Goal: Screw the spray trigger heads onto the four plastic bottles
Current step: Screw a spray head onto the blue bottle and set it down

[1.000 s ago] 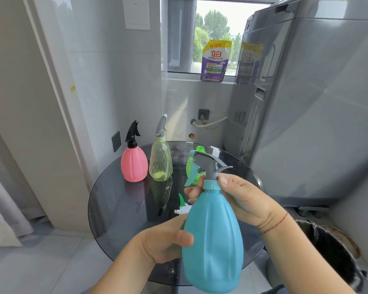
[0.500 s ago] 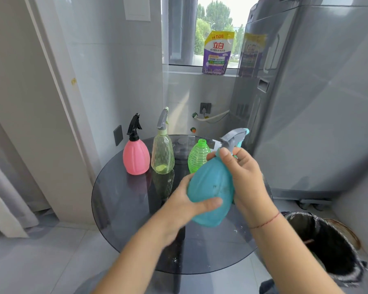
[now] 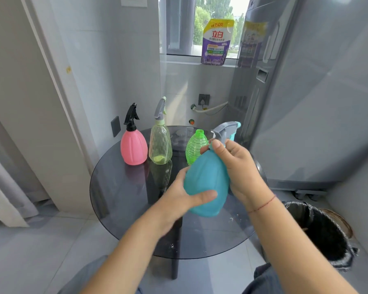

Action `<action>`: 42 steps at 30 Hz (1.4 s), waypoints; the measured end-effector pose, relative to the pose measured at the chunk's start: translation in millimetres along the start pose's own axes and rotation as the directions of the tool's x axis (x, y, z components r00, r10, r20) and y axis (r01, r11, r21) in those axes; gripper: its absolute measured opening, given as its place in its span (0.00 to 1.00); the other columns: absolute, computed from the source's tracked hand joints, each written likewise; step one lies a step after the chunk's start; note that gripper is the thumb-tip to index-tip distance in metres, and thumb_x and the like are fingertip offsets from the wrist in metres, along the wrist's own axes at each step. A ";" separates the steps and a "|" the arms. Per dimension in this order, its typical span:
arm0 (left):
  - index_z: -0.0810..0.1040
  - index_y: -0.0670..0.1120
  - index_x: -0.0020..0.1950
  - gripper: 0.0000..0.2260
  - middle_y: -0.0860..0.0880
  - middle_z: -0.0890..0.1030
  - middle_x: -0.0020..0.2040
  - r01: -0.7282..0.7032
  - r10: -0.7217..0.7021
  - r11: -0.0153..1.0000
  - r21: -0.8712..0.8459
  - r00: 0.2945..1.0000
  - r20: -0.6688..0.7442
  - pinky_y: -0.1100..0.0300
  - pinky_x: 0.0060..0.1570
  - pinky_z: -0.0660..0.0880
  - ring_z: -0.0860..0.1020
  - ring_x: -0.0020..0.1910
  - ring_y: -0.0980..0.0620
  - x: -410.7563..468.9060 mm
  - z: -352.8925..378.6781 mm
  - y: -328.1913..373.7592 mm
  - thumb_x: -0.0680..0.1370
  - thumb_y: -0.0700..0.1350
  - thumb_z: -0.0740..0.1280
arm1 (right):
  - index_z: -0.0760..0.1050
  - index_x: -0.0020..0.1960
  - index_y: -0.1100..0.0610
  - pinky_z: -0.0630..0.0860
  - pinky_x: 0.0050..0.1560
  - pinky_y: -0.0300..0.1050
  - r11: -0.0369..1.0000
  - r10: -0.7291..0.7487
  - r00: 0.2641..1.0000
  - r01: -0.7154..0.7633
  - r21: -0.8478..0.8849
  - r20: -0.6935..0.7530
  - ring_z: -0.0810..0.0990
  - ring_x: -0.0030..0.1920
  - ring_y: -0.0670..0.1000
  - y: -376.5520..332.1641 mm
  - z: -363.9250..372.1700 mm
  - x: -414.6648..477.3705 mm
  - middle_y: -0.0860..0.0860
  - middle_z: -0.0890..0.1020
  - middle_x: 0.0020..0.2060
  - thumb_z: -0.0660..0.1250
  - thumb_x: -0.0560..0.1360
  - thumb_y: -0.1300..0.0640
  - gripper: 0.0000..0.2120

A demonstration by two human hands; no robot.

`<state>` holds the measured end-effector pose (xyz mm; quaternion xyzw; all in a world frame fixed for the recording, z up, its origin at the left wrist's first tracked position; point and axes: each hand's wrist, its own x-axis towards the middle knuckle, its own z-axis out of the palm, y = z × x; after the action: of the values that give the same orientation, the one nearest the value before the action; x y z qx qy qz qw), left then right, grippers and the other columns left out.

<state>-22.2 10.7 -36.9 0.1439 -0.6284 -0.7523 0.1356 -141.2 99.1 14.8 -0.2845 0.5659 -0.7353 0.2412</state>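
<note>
Both hands on the blue bottle, held tilted above the glass table, neck pointing far-right: left hand wraps the lower body with its thumb across the front, right hand grips the neck just under the grey trigger head sitting on top. Far left on the table, upright in a row: pink bottle with black head, clear bottle with grey head, then green bottle with bare open neck. Green one sits just behind the blue bottle.
</note>
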 end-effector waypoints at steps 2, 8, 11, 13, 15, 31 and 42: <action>0.69 0.51 0.70 0.46 0.47 0.79 0.64 0.062 -0.041 0.994 -0.084 0.970 0.239 0.51 0.59 0.78 0.79 0.63 0.48 -5.2 -14.6 5.2 0.56 0.51 0.84 | 0.81 0.41 0.57 0.77 0.49 0.56 0.999 0.015 0.993 -0.020 0.043 0.115 0.79 0.41 0.57 -6.1 -4.8 -2.3 0.57 0.84 0.42 0.69 0.70 0.49 0.11; 0.63 0.52 0.72 0.47 0.53 0.70 0.64 -0.063 0.318 0.816 0.574 0.879 -0.356 0.58 0.62 0.71 0.69 0.66 0.53 -1.0 18.4 -13.0 0.58 0.50 0.82 | 0.66 0.39 0.60 0.66 0.40 0.53 0.979 -0.054 0.965 0.001 -0.204 -0.256 0.67 0.38 0.53 17.0 20.2 -1.4 0.74 0.77 0.45 0.68 0.76 0.53 0.15; 0.57 0.50 0.76 0.52 0.55 0.63 0.63 -0.052 0.439 0.737 0.674 0.795 -0.419 0.57 0.67 0.66 0.64 0.68 0.52 -3.6 35.0 -22.1 0.59 0.54 0.81 | 0.62 0.36 0.57 0.61 0.37 0.50 0.962 -0.114 0.939 0.023 -0.272 -0.324 0.62 0.34 0.53 21.0 26.9 -4.1 0.69 0.72 0.35 0.67 0.76 0.51 0.18; 0.59 0.56 0.73 0.50 0.57 0.65 0.65 -0.106 0.282 0.868 0.485 0.909 -0.306 0.57 0.66 0.68 0.67 0.68 0.56 -4.4 21.0 -17.8 0.56 0.58 0.80 | 0.67 0.41 0.59 0.69 0.40 0.51 0.982 -0.072 0.975 0.034 -0.184 -0.209 0.70 0.36 0.53 13.2 19.8 -4.0 0.70 0.79 0.40 0.68 0.76 0.53 0.14; 0.67 0.56 0.70 0.45 0.50 0.75 0.68 -0.082 0.082 0.991 0.104 0.997 0.002 0.53 0.64 0.74 0.75 0.66 0.52 -7.1 -3.8 -5.6 0.56 0.56 0.82 | 0.73 0.46 0.62 0.77 0.43 0.52 0.999 0.005 1.000 -0.006 -0.032 -0.015 0.79 0.38 0.54 2.7 8.8 -4.3 0.58 0.85 0.40 0.68 0.75 0.52 0.12; 0.70 0.49 0.69 0.47 0.45 0.80 0.64 0.030 -0.031 1.000 0.008 0.986 0.165 0.47 0.62 0.75 0.79 0.63 0.45 -6.1 -18.0 -2.5 0.53 0.51 0.85 | 0.75 0.54 0.70 0.81 0.43 0.48 0.999 0.045 0.989 -0.048 0.017 0.139 0.82 0.38 0.52 3.2 3.1 -13.1 0.53 0.85 0.41 0.66 0.73 0.50 0.22; 0.66 0.69 0.54 0.34 0.60 0.79 0.53 -0.064 0.158 0.942 0.329 0.951 -0.267 0.55 0.52 0.80 0.79 0.53 0.61 -1.7 17.1 -21.7 0.53 0.57 0.79 | 0.79 0.44 0.55 0.78 0.40 0.43 0.993 -0.036 0.999 0.038 -0.108 0.018 0.80 0.36 0.48 9.1 11.6 -8.9 0.49 0.84 0.37 0.65 0.78 0.57 0.06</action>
<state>-27.8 30.6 -55.3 0.2361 -0.7214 -0.6035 0.2441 -126.5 94.9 7.0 -0.3135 0.5976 -0.7055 0.2163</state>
